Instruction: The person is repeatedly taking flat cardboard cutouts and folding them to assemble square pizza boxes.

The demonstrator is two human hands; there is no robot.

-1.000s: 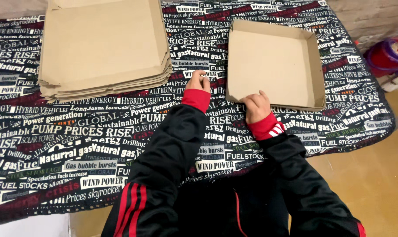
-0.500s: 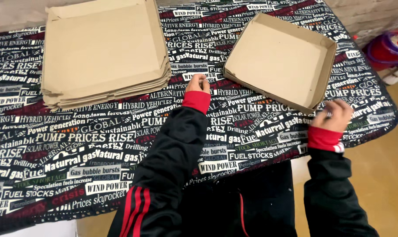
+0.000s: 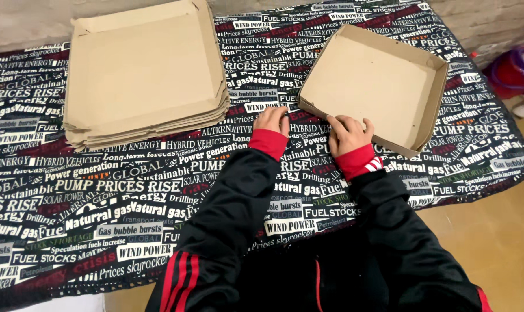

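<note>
1. Worktop (image 3: 158,196): covered with a black cloth printed all over in white and red lettering; it carries everything listed here and shows no shift from half a second ago.
2. Stack of flat cardboard blanks (image 3: 143,72): tan, unfolded, piled at the far left corner of the worktop, well apart from both hands; unchanged.
3. Cardboard tray (image 3: 377,81): tan, shallow, walls folded up, sitting at an angle towards the far right corner, in the same place and at the same angle as half a second ago.
4. Right hand (image 3: 347,134): red cuff, black sleeve. Half a second ago it was out by the right edge of the worktop; now it is back at the tray's near wall, fingers curled over the rim, its grip closing on that wall. Judged: work on the near side of the tray is resuming.
5. Left hand (image 3: 272,119): at the tray's near left corner as before, fingers bent, pressing cloth or corner; the grip encloses nothing visible.
</note>
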